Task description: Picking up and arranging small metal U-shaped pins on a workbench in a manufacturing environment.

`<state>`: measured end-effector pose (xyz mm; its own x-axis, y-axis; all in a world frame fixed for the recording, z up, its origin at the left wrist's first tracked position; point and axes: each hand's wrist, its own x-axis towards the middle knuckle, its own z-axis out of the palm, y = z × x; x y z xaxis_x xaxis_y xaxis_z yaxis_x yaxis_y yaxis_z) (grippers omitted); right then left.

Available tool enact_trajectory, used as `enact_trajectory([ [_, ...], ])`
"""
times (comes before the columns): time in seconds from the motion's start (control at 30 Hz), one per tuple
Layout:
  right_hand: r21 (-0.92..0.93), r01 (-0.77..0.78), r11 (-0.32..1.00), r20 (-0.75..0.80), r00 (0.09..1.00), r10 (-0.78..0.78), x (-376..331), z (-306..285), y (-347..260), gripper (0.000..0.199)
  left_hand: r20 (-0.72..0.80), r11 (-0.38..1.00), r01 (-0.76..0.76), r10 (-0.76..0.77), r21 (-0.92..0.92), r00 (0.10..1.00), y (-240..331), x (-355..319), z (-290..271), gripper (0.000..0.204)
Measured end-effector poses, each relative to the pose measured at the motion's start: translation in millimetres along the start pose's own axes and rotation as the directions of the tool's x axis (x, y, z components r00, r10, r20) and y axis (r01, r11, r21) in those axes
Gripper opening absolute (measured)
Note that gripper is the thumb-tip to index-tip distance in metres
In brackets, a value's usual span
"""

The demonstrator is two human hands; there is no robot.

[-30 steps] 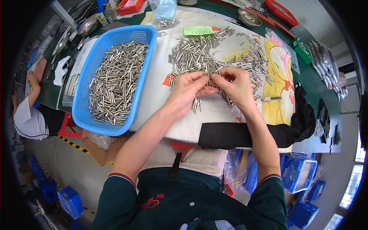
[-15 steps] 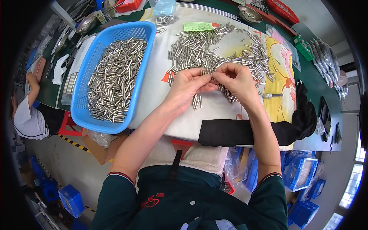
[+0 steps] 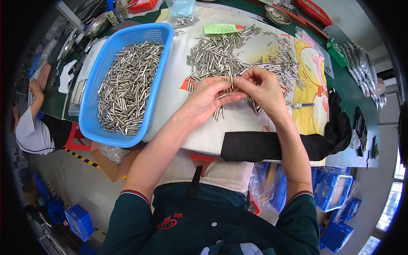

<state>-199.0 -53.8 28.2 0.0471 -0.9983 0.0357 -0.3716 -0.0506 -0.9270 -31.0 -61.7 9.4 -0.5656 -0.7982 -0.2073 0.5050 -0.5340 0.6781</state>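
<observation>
My left hand (image 3: 208, 98) and my right hand (image 3: 264, 90) meet over a cloth-covered table, in front of a loose pile of short silvery metal pins (image 3: 212, 57). Between my fingertips a metal pin (image 3: 231, 81) stands upright, pinched by my right thumb and fingers. The left hand is curled, its thumb and forefinger around a few pins; how many is hidden by the fingers. A few more pins (image 3: 219, 113) lie on the cloth just below my hands. Left of them, a blue plastic basket (image 3: 147, 123) holds a heap of similar pins.
A green paper slip (image 3: 220, 29) lies on the pile. Black cloth (image 3: 250, 147) stretches along the near edge, with a small metal-tipped tool (image 3: 302, 105) beyond it. Metal bowls (image 3: 277, 15) and a green box (image 3: 335, 53) stand farther back. Another person's arm (image 3: 36, 100) shows at far left.
My left thumb and fingers have spread slightly apart, with the lower fingers reaching farther right. An upright pin now shows between my hands. The basket and pile look the same.
</observation>
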Motion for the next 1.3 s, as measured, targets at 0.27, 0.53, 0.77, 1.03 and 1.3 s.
enact_trajectory([
  [0.27,0.029,0.006,1.0,-0.036,0.999,-0.005,0.7,1.7,0.2,0.018,0.021,0.99,0.041,-0.039,-0.134,0.999,0.3,2.9,-6.4,0.021],
  [0.53,-0.43,0.67,0.605,0.147,0.713,-0.686,-11.1,14.9,-13.7,0.015,-0.009,0.961,0.039,-0.043,-0.273,0.999,-5.4,6.7,-17.3,0.013],
  [0.77,-0.52,0.709,0.477,0.138,0.621,-0.772,-11.0,29.0,-9.4,0.016,0.147,0.952,-0.005,0.053,-0.306,0.988,-6.9,10.9,-27.9,0.008],
  [1.03,-0.039,0.092,0.995,-0.139,0.986,-0.097,-5.0,11.2,-2.8,0.011,-0.101,0.988,-0.091,0.104,0.124,0.989,-3.4,1.2,-0.2,0.014],
  [1.3,0.042,-0.004,0.999,-0.069,0.998,0.007,-5.9,12.8,-1.4,0.013,-0.027,0.957,-0.199,0.209,0.213,0.977,-9.5,0.7,-0.9,0.018],
])
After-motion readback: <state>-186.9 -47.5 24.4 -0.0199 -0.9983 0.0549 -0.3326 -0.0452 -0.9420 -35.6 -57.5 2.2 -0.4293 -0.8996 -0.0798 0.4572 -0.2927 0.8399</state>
